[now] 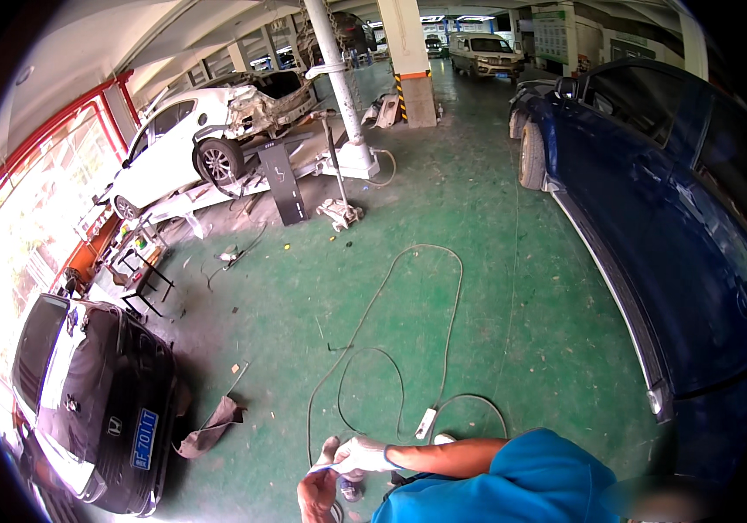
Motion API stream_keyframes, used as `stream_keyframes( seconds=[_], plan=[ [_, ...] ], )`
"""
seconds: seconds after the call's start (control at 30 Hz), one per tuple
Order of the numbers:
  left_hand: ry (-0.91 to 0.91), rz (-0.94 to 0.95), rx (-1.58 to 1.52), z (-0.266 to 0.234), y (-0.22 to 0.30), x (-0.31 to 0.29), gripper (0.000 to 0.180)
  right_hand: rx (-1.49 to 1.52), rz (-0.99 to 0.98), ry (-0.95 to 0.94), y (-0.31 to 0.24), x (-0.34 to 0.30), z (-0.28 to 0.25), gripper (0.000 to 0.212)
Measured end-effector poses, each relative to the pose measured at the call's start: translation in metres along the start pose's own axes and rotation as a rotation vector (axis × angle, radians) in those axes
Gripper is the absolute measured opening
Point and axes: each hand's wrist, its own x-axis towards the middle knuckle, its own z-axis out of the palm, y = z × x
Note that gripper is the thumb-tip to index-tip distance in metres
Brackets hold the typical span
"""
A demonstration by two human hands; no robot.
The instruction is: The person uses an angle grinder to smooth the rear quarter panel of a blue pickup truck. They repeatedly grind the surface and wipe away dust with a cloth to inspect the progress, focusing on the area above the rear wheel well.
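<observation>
Low in the head view, my two hands meet in front of my body. My right hand [363,455] wears a white work glove and reaches across from the right, its fingers closed on a second, whitish glove [328,451] with a bluish cuff edge. Bare and close to the lower border, my left hand [314,497] has its fingers closed at that cuff. Its fingertips are partly hidden by the cloth. Beyond my hands, a white power strip [426,424] lies on the green floor, with a looped cable [382,283] running from it.
A dark car [121,375] stands at left, beside a brown cloth [210,429] on the floor. To the right is a blue vehicle [644,200]. Farther off, a damaged white car [208,131] rests on a lift near a grey post [336,87], a floor jack [339,212] and a black stool [145,281].
</observation>
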Motion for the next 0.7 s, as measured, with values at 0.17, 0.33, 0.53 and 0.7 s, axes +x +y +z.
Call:
stream_keyframes(
  seconds=[0.17, 0.33, 0.53, 0.7],
  plan=[
    [-0.17, 0.386, 0.593, 0.062, -0.015, -0.02, 0.047, 0.053, -0.117, 0.075, 0.011, 0.011, -0.003, 0.018],
    [-0.058, 0.143, 0.055, 0.065, -0.02, -0.007, 0.061, -0.329, -0.043, 0.05, -0.046, -0.015, 0.012, 0.018],
    [-0.5, 0.035, -0.224, 0.117, 0.022, -0.025, 0.049, -0.056, -0.085, -0.266, -0.022, -0.026, 0.008, 0.007],
    [-0.499, 0.809, 0.992, 0.106, 0.028, -0.014, 0.028, -0.067, -0.156, -0.248, -0.028, -0.027, 0.001, 0.007]
  ],
)
